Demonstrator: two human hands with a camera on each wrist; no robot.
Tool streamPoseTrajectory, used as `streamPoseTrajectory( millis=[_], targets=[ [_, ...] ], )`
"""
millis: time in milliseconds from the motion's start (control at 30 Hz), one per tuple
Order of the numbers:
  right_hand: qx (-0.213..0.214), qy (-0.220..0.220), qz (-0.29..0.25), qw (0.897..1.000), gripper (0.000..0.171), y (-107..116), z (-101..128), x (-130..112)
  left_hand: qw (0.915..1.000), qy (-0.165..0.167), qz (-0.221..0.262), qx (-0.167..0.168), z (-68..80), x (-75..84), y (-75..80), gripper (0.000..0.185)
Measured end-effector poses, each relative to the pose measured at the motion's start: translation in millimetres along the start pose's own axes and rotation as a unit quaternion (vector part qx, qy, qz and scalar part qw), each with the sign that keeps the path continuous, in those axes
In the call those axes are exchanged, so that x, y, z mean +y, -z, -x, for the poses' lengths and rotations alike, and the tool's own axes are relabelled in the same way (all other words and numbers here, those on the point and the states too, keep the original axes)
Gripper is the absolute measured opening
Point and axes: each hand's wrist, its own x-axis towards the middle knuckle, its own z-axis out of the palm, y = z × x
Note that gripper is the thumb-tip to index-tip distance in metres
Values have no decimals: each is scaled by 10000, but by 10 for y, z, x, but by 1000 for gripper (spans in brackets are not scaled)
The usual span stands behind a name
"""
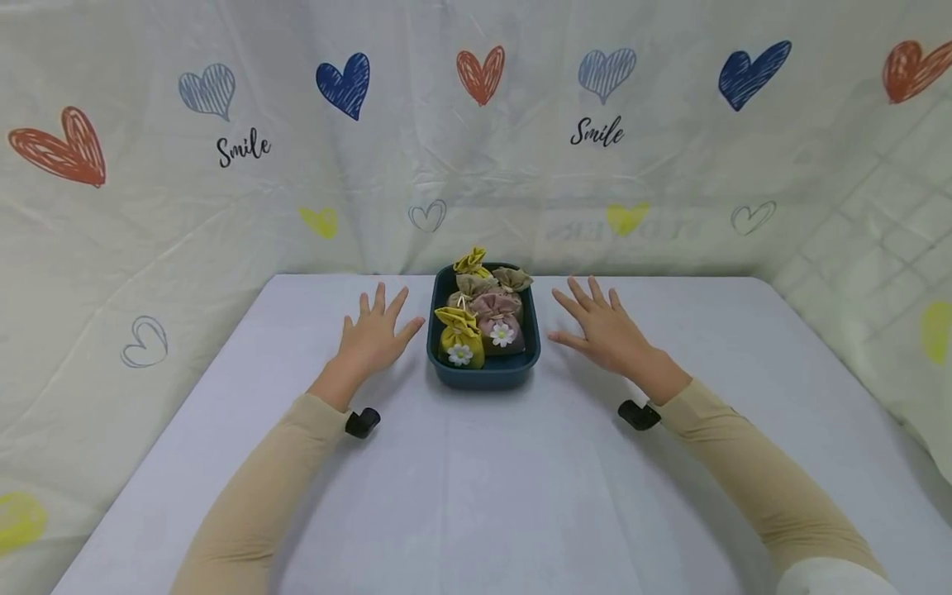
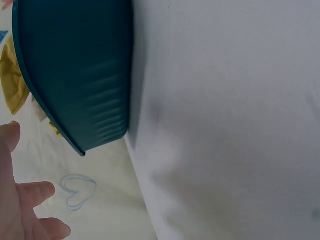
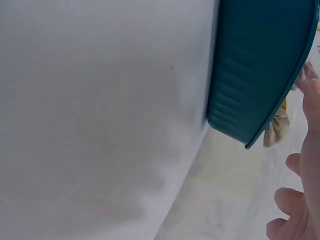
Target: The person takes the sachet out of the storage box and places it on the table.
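Observation:
A dark teal plastic basket (image 1: 483, 378) stands near the far edge of the table, between my two hands. Inside it are several small drawstring pouches: a yellow pouch (image 1: 461, 337) and a mauve pouch (image 1: 497, 318), each with a white flower in front, plus beige ones and another yellow one behind. My left hand (image 1: 373, 337) hovers left of the basket, fingers spread and straight, holding nothing. On the other side my right hand (image 1: 604, 332) is likewise spread, apart from the basket. Both wrist views show the basket's outer side wall (image 2: 75, 65) beside the fingers.
A white cloth covers the table (image 1: 506, 496). Behind it and at both sides hangs a pale curtain (image 1: 476, 165) printed with hearts and the word Smile. Each wrist carries a small black camera (image 1: 363, 422).

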Motion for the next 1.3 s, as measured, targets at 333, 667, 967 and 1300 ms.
streamPoseTrajectory(
  millis=[333, 667, 967, 1300],
  targets=[
    [187, 255, -78, 9995, 80, -2, 77, -62, 9996, -224, -142, 19, 59, 66, -77, 76],
    [256, 489, -391, 9977, 79, 30, 137, -177, 9984, -466, -314, -12, 173, 151, -79, 75],
    [439, 811, -715, 9932, 80, 56, 178, -305, 9973, -622, -393, -19, 236, 199, -113, 78],
    [491, 847, -1237, 9875, 78, 50, 156, -465, 9968, -639, -480, -76, 311, 247, -123, 82]
  ],
)
